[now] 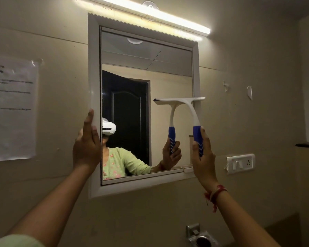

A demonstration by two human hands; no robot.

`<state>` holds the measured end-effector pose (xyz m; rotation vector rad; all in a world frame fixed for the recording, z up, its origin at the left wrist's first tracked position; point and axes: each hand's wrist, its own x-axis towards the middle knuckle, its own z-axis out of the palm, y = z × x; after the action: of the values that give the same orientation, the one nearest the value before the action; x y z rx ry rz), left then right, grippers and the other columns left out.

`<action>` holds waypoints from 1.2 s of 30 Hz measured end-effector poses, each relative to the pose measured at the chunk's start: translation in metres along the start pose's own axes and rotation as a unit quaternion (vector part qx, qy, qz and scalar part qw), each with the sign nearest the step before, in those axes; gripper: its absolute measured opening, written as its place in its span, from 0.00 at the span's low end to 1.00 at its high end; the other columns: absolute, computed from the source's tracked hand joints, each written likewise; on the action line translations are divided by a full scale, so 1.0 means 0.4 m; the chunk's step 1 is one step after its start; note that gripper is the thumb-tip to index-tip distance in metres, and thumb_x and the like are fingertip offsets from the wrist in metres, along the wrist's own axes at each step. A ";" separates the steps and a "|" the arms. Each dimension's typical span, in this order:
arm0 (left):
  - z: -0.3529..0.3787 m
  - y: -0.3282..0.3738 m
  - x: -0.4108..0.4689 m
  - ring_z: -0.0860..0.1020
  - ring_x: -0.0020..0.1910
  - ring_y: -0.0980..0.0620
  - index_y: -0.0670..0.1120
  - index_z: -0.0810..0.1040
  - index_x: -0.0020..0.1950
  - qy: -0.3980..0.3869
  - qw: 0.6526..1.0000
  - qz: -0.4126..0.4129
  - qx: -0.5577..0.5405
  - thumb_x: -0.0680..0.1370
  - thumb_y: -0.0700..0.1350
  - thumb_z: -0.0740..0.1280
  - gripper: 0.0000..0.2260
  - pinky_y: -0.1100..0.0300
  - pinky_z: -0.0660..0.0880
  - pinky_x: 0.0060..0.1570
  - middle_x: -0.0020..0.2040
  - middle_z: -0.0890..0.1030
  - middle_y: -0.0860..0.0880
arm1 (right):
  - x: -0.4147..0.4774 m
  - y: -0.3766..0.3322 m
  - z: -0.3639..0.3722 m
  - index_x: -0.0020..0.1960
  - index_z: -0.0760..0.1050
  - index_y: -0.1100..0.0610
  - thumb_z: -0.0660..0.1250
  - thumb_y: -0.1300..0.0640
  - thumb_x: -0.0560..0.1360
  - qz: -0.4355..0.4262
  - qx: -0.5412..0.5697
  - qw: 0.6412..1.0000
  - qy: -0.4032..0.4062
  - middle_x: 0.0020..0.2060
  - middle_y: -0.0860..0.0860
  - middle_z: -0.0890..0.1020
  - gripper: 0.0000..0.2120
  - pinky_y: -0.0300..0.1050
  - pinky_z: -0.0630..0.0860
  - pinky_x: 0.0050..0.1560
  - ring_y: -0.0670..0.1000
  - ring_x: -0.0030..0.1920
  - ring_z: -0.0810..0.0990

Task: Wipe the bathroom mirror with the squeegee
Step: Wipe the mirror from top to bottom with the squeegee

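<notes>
A white-framed bathroom mirror (pixel 169 82) hangs on the beige wall. My right hand (pixel 202 157) grips the blue handle of a white squeegee (pixel 189 106). Its blade lies level against the glass at mid-height on the right side, and its right end overlaps the frame. The squeegee's reflection shows beside it. My left hand (pixel 86 145) presses flat on the mirror's left frame edge, fingers pointing up, holding nothing. The glass reflects a person in a light green top and a dark door.
A lit tube light (pixel 155 15) runs above the mirror. A paper notice (pixel 11 107) is taped to the wall at left. A switch and socket plate (pixel 240 163) sits right of the mirror. A chrome holder (pixel 200 236) is mounted below.
</notes>
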<state>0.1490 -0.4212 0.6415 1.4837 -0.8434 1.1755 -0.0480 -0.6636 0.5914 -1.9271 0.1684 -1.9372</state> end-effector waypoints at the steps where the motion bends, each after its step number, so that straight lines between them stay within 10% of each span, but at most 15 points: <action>1: 0.000 0.000 0.001 0.76 0.40 0.37 0.57 0.55 0.74 -0.001 1.000 0.000 0.001 0.82 0.46 0.50 0.20 0.57 0.67 0.36 0.64 0.73 0.37 | -0.018 0.004 -0.005 0.72 0.51 0.42 0.53 0.47 0.77 0.005 0.001 1.000 -0.004 0.53 0.52 0.75 0.24 0.37 0.76 0.39 0.42 0.40 0.77; 5: -0.003 0.000 0.001 0.76 0.43 0.34 0.57 0.55 0.74 -0.004 1.000 -0.008 0.004 0.82 0.46 0.51 0.20 0.55 0.66 0.39 0.64 0.73 0.37 | -0.100 0.026 -0.023 0.71 0.50 0.38 0.53 0.47 0.77 0.027 0.003 0.999 -0.020 0.48 0.38 0.71 0.25 0.33 0.72 0.34 0.38 0.39 0.77; 36: 0.006 -0.007 0.000 0.77 0.44 0.38 0.58 0.53 0.74 0.007 1.000 0.008 0.007 0.82 0.48 0.48 0.19 0.55 0.69 0.41 0.70 0.69 0.48 | -0.513 0.081 -0.138 0.67 0.49 0.28 0.53 0.44 0.74 0.145 -0.012 0.984 -0.100 0.40 0.49 0.76 0.25 0.35 0.72 0.26 0.46 0.29 0.76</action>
<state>0.1524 -0.4228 0.6406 1.4819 -0.8404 1.2035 -0.1022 -0.6295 0.3862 -1.9731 0.3920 -1.5537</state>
